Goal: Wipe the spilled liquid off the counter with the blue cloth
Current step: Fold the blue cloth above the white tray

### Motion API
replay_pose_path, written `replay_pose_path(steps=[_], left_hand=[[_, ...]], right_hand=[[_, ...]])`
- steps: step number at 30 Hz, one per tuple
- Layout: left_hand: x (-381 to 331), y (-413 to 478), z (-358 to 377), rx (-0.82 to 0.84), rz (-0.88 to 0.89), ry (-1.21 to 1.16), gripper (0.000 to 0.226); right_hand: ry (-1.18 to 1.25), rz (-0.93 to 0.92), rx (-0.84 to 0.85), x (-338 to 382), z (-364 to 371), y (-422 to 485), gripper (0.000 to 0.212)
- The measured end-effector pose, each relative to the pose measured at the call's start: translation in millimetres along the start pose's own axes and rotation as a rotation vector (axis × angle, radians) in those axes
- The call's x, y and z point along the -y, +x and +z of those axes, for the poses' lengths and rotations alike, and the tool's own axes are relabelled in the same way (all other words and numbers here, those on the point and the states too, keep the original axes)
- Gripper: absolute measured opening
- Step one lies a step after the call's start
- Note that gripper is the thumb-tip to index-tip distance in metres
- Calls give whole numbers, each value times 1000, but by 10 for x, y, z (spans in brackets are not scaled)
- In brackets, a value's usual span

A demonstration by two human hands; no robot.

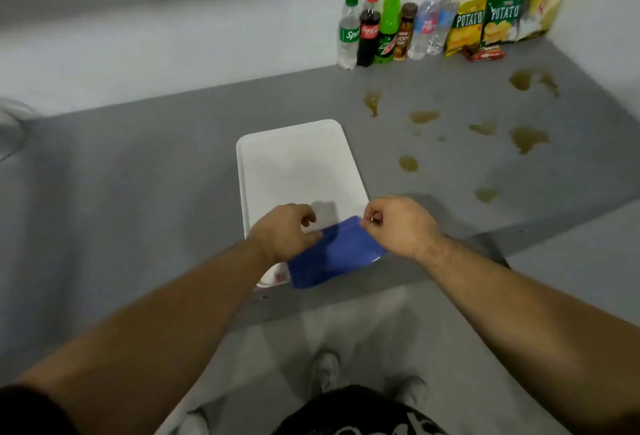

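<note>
now, left hand (282, 228): pinches the blue cloth (336, 254) at its left edge
right hand (398, 226): pinches the cloth's far corner
blue cloth: held between both grips, over the white tray's (294, 164) near end
spill (528, 138): brown puddles on the counter (138, 174), well beyond the right-hand grip, to its right

Open counter (381, 171) between white tray (294, 164) and spill patches (528, 138); bottles (388, 25), snack bags (502, 18) line back wall (207, 36)

The left hand (284, 230) and right hand (398, 225) pinch the blue cloth (332, 254) over a white tray (294, 164)
</note>
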State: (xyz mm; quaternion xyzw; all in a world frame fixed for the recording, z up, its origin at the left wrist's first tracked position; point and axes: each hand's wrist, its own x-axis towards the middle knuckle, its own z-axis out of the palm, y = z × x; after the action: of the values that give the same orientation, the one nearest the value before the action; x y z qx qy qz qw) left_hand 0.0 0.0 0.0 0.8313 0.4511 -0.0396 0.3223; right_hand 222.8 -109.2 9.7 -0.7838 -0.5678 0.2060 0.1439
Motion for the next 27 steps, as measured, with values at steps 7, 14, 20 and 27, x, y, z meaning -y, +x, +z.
replay_pose_path(steps=[7,14,20,27], left_hand=[[159,-119,233,30,-101,-7,45],[163,-123,355,6,-40,-90,13],[105,-131,315,36,32,-329,11],[-276,-20,48,145,181,-490,28]], right_hand=[[-87,116,100,13,360,-89,44],[-37,171,85,8,491,-65,29],[248,183,53,-62,395,-101,23],[676,87,-73,-28,-111,-287,25]])
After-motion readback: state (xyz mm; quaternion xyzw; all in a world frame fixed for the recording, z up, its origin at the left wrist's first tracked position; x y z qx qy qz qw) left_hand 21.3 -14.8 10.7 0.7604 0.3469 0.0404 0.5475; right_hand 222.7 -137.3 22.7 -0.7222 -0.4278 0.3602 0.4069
